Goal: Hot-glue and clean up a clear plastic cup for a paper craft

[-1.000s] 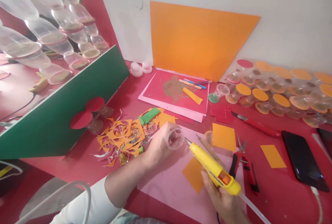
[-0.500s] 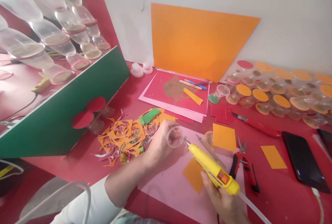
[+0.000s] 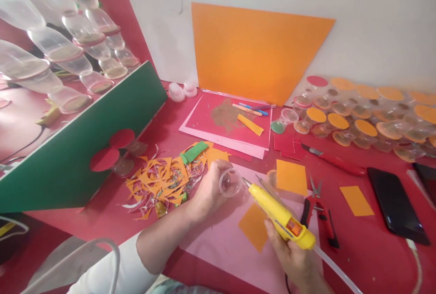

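Observation:
My left hand [image 3: 211, 189] is closed on a small clear plastic cup [image 3: 230, 183], its round rim turned up toward me. In my right hand [image 3: 289, 253] is a yellow hot glue gun [image 3: 279, 214], with a pale glue stick [image 3: 337, 269] coming out of its back end. The gun's metal nozzle points at the cup's rim, close beside it; whether they touch I cannot tell. Below both hands lies a pink sheet [image 3: 207, 253] with an orange square [image 3: 254, 228] on it. A thin pen-like tool [image 3: 269, 189] lies partly behind the gun.
Orange paper scraps [image 3: 160, 176] pile left of the cup. To the right are an orange card [image 3: 292, 177], red-handled snips [image 3: 318, 208], a utility knife [image 3: 335, 160] and a phone [image 3: 397, 205]. Joined cups with orange discs [image 3: 337, 120] line the back right. A green board [image 3: 85, 135] stands at left.
The view has shifted slightly, so the surroundings sit a little further left. Both hands keep their hold, and the glue gun's nozzle stays close to the cup's rim.

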`<state>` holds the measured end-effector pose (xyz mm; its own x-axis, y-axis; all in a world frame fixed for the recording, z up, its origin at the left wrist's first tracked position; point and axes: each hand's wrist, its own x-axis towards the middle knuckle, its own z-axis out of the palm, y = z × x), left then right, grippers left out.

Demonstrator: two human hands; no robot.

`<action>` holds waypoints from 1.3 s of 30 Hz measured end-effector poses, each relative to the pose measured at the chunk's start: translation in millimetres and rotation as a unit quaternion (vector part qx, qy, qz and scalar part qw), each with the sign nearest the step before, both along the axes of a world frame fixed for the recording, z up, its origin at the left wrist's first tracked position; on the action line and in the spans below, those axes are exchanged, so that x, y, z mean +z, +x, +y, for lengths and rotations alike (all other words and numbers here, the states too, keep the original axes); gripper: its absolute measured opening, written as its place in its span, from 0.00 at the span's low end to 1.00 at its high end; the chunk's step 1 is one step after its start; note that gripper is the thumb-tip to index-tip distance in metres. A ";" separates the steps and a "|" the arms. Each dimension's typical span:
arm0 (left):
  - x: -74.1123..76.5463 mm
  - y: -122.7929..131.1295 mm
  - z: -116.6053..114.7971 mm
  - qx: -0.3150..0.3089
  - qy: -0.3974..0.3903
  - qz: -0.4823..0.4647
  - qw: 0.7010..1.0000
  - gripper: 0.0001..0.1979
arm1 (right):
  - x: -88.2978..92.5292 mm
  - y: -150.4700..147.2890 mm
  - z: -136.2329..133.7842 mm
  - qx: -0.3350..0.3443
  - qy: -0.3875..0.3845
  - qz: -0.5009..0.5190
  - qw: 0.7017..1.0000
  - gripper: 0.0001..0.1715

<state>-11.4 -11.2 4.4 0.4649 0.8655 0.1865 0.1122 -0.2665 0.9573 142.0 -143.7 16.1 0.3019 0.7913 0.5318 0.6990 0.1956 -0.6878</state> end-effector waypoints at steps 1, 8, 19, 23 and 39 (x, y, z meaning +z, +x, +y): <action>-1.1 -0.5 0.3 0.005 0.007 0.005 1.000 0.15 | -0.2 0.1 0.0 -0.002 -0.003 0.001 1.000 0.18; -3.0 -2.3 3.7 0.007 0.019 0.038 0.999 0.15 | -5.6 0.6 -2.3 -0.004 -0.020 0.006 1.000 0.17; 1.8 -1.8 6.7 0.032 0.089 0.013 0.995 0.11 | -8.8 8.9 -9.3 0.065 -0.043 -0.050 0.996 0.08; 3.3 -2.6 7.3 0.029 0.118 0.004 0.993 0.10 | -4.3 4.7 -5.7 0.065 -0.029 -0.033 0.997 0.08; 1.5 -9.9 6.1 -0.003 0.106 0.072 0.992 0.15 | -16.6 0.9 -13.8 0.006 -0.072 0.051 0.996 0.09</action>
